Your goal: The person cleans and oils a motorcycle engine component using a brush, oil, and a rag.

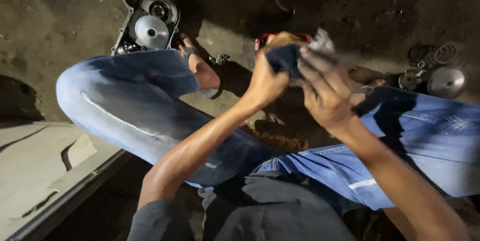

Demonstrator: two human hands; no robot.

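Note:
I sit low with my knees up in blue jeans. My left hand (pixel 265 78) grips a dark blue rag (pixel 284 58) bunched around a small part; a red edge (pixel 264 37) shows at the top. Grimy with grease, my right hand (pixel 325 93) presses on the rag's right side, where a grey metal piece (pixel 322 43) sticks out. Both hands are raised between my knees, and the part itself is mostly hidden by the cloth.
An engine case (pixel 150 21) with a shiny pulley disc lies on the dirt floor beyond my left knee, next to my sandalled foot (pixel 200 68). Another metal disc (pixel 446 82), rings and springs (pixel 434 53) lie at the right. A cracked concrete slab (pixel 35 161) is at lower left.

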